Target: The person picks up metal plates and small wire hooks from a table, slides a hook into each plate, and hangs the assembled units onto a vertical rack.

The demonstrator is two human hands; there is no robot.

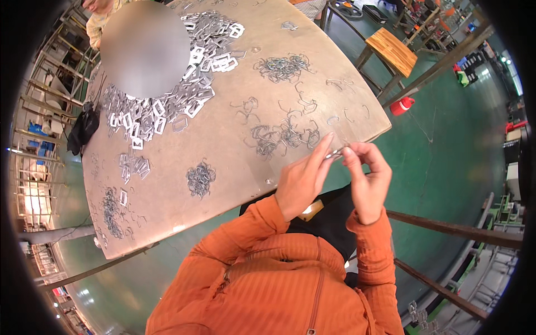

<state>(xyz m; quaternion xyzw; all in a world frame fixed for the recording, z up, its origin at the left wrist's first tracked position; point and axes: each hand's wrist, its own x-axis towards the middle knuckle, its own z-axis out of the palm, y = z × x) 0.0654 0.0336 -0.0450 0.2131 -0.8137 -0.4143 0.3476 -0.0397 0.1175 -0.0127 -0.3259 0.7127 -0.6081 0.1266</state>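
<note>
Close to the table's near right edge, my left hand [301,181] and my right hand [371,181] meet over a small shiny metal piece [333,154]. The left fingers lie straight and pressed together against one end, while the right thumb and forefinger pinch the other. Fingers cover much of the piece, so its full shape cannot be made out. Just beyond my hands lies a loose pile of bent wire hooks [287,135], with a denser hook pile [282,67] farther off. Another hook heap [200,179] sits to the left.
A large heap of flat metal frames [184,92] covers the far left of the metal-topped table [223,148]. More hooks [111,215] lie at its left corner. A person [100,19] is across the table, partly behind a blurred patch. A wooden stool [391,51] stands beyond the right edge.
</note>
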